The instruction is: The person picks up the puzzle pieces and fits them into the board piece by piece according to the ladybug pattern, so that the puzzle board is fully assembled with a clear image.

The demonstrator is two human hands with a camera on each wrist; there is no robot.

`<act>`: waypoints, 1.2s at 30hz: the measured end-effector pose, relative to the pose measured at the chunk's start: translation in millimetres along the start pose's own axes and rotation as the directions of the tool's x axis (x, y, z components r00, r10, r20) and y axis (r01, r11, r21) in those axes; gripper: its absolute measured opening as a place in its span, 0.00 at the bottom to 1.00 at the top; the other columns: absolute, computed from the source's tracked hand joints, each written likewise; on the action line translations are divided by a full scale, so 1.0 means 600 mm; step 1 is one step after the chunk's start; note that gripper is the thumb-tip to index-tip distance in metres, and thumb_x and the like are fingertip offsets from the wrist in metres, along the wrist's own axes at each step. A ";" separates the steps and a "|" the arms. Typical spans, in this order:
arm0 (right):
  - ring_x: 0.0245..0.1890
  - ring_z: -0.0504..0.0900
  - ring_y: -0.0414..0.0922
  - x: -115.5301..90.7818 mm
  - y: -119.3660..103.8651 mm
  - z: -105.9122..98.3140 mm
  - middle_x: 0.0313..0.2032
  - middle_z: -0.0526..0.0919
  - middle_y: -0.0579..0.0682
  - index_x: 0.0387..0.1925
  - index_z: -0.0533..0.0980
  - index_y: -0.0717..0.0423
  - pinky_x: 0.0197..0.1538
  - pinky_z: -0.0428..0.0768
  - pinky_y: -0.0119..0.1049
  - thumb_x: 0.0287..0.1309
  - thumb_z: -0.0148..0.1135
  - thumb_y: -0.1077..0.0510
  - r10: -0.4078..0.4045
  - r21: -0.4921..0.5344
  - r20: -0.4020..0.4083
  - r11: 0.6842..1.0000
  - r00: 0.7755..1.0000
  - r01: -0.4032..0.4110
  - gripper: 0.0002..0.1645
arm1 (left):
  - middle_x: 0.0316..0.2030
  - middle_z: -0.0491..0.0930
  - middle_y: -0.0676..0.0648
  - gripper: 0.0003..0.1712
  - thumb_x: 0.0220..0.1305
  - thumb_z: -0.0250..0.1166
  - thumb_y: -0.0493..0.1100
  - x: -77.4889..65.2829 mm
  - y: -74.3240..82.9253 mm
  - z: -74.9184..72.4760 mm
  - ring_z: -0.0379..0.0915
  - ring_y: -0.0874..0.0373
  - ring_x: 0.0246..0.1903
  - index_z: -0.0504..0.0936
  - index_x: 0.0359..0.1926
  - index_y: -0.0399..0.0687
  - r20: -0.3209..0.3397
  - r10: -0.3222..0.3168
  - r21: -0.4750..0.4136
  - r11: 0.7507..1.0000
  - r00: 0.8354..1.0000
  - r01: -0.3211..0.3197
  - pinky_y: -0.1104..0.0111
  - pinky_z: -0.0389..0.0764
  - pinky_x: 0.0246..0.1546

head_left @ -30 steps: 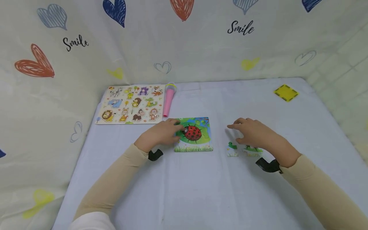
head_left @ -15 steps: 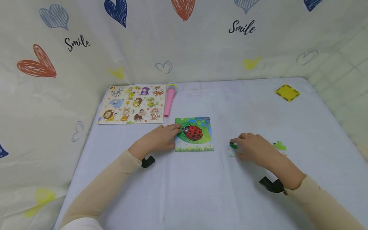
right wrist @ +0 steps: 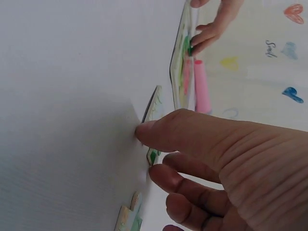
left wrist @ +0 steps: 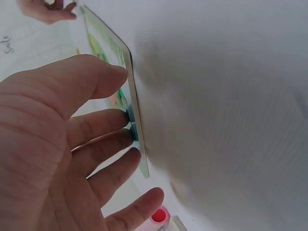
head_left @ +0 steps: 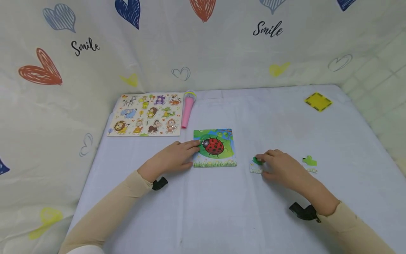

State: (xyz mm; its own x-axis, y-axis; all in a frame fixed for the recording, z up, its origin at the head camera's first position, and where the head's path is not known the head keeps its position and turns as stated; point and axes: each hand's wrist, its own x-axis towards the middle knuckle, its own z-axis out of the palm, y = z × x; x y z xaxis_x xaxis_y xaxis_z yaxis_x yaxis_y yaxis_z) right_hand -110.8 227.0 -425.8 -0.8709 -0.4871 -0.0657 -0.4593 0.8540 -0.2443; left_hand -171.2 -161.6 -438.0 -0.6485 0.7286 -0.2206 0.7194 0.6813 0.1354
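Observation:
In the head view, a square ladybug puzzle (head_left: 226, 160) lies flat on the white table. My left hand (head_left: 171, 157) lies at its left edge, fingers extended, fingertips touching the board; the left wrist view shows the thumb (left wrist: 103, 77) beside its rim. Right of the puzzle, my right hand (head_left: 282, 167) holds a small grass-and-green puzzle piece (head_left: 255, 166) between thumb and fingers. The right wrist view has the thumb on that piece (right wrist: 155, 103), which looks tilted. Another green piece (head_left: 309, 161) lies beyond the right hand, partly covered by it.
An animal puzzle board (head_left: 144, 114) lies at the back left, with a pink toy microphone (head_left: 188, 111) along its right side. A yellow square tile (head_left: 318, 102) is at the back right. A heart-printed cloth (head_left: 222, 53) hangs behind the table.
My right hand has come down onto the small piece, bringing the green piece at right into view and covering another. My left hand has drawn back left to the ladybug puzzle's edge.

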 end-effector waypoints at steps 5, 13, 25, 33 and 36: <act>0.48 0.80 0.54 0.010 0.003 0.000 0.43 0.84 0.50 0.53 0.83 0.61 0.52 0.82 0.52 0.52 0.76 0.60 0.022 0.040 0.017 0.999 1.000 -0.022 0.25 | 0.78 0.61 0.46 0.33 0.74 0.61 0.51 0.000 0.001 -0.002 0.58 0.51 0.77 0.69 0.75 0.46 -0.011 -0.012 -0.002 1.000 1.000 0.012 0.49 0.74 0.66; 0.49 0.79 0.53 0.017 0.005 -0.003 0.44 0.85 0.50 0.50 0.84 0.59 0.53 0.80 0.52 0.53 0.75 0.55 0.040 0.073 0.015 0.996 0.999 -0.041 0.22 | 0.79 0.60 0.47 0.34 0.75 0.61 0.52 0.000 0.004 -0.005 0.57 0.50 0.78 0.67 0.76 0.48 0.011 -0.039 -0.007 0.999 0.999 0.039 0.49 0.73 0.67; 0.53 0.81 0.57 0.067 -0.033 -0.007 0.50 0.87 0.56 0.52 0.85 0.59 0.55 0.81 0.54 0.58 0.73 0.54 -0.058 0.055 -0.049 0.997 0.997 0.060 0.22 | 0.79 0.61 0.46 0.30 0.76 0.60 0.50 -0.001 0.004 -0.009 0.60 0.48 0.77 0.69 0.75 0.49 0.003 -0.037 0.001 0.999 0.999 0.037 0.49 0.74 0.66; 0.52 0.81 0.56 0.110 -0.068 0.011 0.48 0.87 0.54 0.52 0.85 0.58 0.54 0.81 0.52 0.57 0.73 0.53 -0.133 0.052 -0.058 0.989 0.989 0.136 0.22 | 0.78 0.64 0.46 0.25 0.79 0.56 0.47 0.000 0.002 -0.008 0.62 0.49 0.76 0.72 0.73 0.52 -0.020 -0.033 -0.009 0.999 0.999 0.033 0.50 0.75 0.63; 0.51 0.81 0.54 0.123 -0.083 0.017 0.48 0.87 0.53 0.52 0.85 0.57 0.53 0.82 0.50 0.56 0.73 0.52 -0.151 0.055 -0.063 0.987 0.987 0.154 0.23 | 0.78 0.63 0.46 0.25 0.79 0.56 0.46 0.000 0.003 -0.008 0.61 0.49 0.76 0.71 0.73 0.51 -0.009 -0.030 -0.010 1.000 1.000 0.030 0.49 0.76 0.62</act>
State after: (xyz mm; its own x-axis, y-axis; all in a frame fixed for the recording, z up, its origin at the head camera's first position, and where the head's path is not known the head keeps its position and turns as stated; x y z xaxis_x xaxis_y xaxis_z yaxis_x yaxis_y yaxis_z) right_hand -150.6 146.6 -428.6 -0.8010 -0.5978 0.0325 -0.5777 0.7574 -0.3043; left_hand -171.1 -160.2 -433.1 -0.6720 0.7085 -0.2155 0.6972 0.7034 0.1384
